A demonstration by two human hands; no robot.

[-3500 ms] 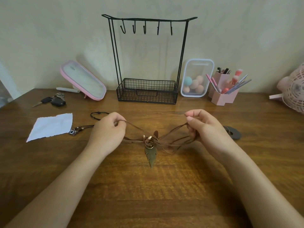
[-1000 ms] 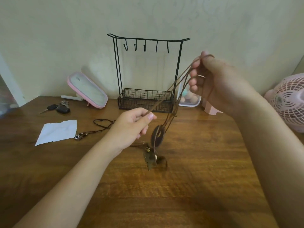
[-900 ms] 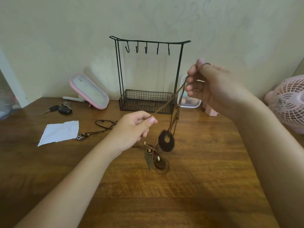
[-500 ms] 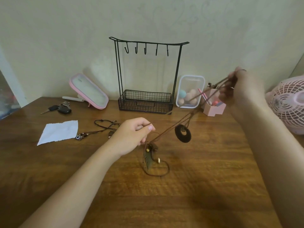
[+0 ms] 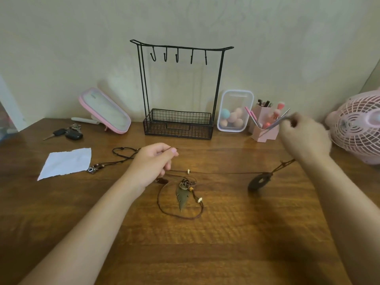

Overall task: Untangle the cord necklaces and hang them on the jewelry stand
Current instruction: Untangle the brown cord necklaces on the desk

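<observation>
Wooden counter (image 5: pixel 226 243) ran back to a pale wall, where the black wire jewelry stand (image 5: pixel 177 124) stood upright with a row of hooks under its top bar; in front of it the left hand (image 5: pixel 153 161) pinched a thin brown cord (image 5: pixel 169 149) between thumb and forefinger, the other fingers curled; the feather-pendant necklace (image 5: pixel 182 197) lay just beside that hand, its cord in a loose loop on the wood, strung with small pale beads; a taut strand (image 5: pixel 222 173) led from there rightwards to the ring-pendant necklace (image 5: pixel 260 183), whose dark ring hung low at the counter, touching or not I could not tell; its cord rose to the right hand (image 5: pixel 304 136), blurred, fingers curled about it, near the pink brush holder (image 5: pixel 264 128); a black-cord necklace (image 5: pixel 123 150) lay left of the left hand, its square pendant just beside a white paper scrap (image 5: pixel 65 163); car keys (image 5: pixel 70 133), a tilted pink mirror (image 5: pixel 104 111), a clear box of makeup sponges (image 5: pixel 235 112) and a pink fan (image 5: pixel 357 126) lined the back and the right edge
</observation>
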